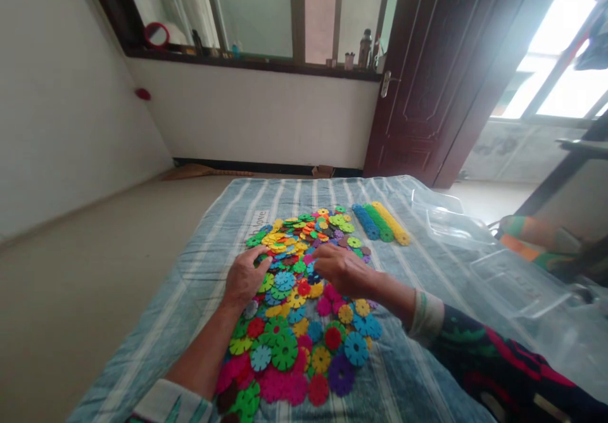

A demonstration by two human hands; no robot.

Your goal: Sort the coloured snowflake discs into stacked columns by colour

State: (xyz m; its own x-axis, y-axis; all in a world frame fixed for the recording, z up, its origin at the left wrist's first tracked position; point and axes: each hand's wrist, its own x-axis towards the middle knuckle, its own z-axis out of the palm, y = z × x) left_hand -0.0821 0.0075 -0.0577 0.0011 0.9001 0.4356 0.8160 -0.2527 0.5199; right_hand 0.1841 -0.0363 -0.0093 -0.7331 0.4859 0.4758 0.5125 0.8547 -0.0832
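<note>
Head | disc pile [295, 299] is being worked | left hand [247, 276]: thumb, fingers narrowly parted | right hand [342, 271]: bunched, hold unclear | discs likely best being lifted singly

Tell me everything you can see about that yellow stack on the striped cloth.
The yellow stack looks like many thin plastic pieces packed into a rod, its near end rounded. It lies slanted on the striped cloth, right of the green stack; whether they touch is unclear. Neither the left hand nor the right hand touches it.
</note>
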